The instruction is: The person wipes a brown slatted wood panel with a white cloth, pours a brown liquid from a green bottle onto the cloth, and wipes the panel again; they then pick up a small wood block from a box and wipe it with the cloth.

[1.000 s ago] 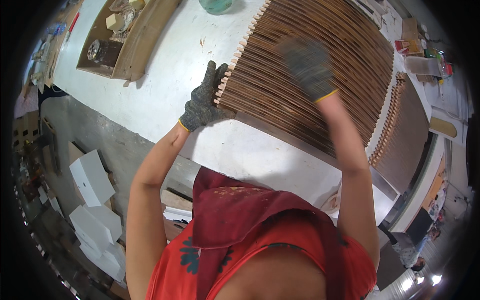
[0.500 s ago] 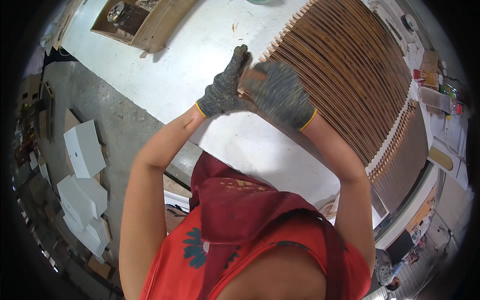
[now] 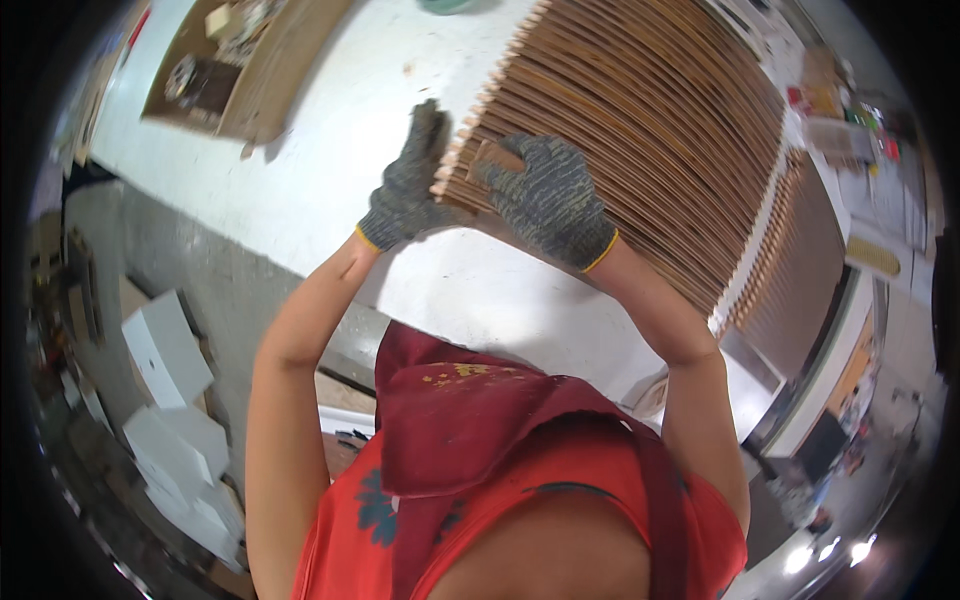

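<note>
Dark brown wooden strips (image 3: 640, 150) lie side by side in a wide row on the white table, their pale, peg-like ends (image 3: 470, 125) lined up on the left. My left hand (image 3: 405, 185), in a grey knitted glove, is at the near left corner of the row. Its fingers stretch away from me beside the pale ends, and its lower edge meets the nearest strip. Gloved the same way, my right hand (image 3: 550, 195) rests over the near strips. It grips a small, flat brown block (image 3: 493, 160), whose underside is hidden.
An open brown box (image 3: 265, 95) with a jar and scraps stands at the far left. A second row of strips (image 3: 790, 270) lies to the right, with bottles and containers (image 3: 840, 140) beyond. White panels (image 3: 170, 350) are stacked on the floor at left.
My right hand has moved right, away from my left hand, carrying the brown block from the pale ends onto the strips. The whole view has shifted slightly.
</note>
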{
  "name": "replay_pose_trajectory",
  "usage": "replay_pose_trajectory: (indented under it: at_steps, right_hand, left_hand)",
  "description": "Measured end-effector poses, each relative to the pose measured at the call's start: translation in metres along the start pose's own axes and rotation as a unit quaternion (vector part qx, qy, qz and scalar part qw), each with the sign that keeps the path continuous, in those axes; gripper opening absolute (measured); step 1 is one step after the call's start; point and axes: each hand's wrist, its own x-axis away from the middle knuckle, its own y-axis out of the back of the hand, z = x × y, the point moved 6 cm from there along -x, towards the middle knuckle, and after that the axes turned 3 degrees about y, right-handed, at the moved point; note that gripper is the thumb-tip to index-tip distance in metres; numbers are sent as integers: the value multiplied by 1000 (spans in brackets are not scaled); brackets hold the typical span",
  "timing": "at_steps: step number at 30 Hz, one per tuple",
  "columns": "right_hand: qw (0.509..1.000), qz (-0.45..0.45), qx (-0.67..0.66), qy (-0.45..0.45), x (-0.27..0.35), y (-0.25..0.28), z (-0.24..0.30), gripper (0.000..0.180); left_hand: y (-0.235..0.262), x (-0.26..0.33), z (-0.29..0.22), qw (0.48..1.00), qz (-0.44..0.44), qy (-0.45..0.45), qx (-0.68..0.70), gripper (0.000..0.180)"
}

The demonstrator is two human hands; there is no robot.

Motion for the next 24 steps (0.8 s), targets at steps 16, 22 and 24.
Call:
replay_pose_trajectory:
  at_steps: [16,22,24]
  right_hand:
    - [981,-26,24,-193,142,-22,-47,38]
    - [881,-24,217,-419,283,95,-167,24]
    - [781,-83,263,-560,359,123,-188,18]
  left_hand:
    - [-11,-11,-25,971,97,-56,-211,107]
    - [-17,-12,-27,985,87,-22,-148,98]
    - [-21,-13,-30,983,96,-33,-156,99]
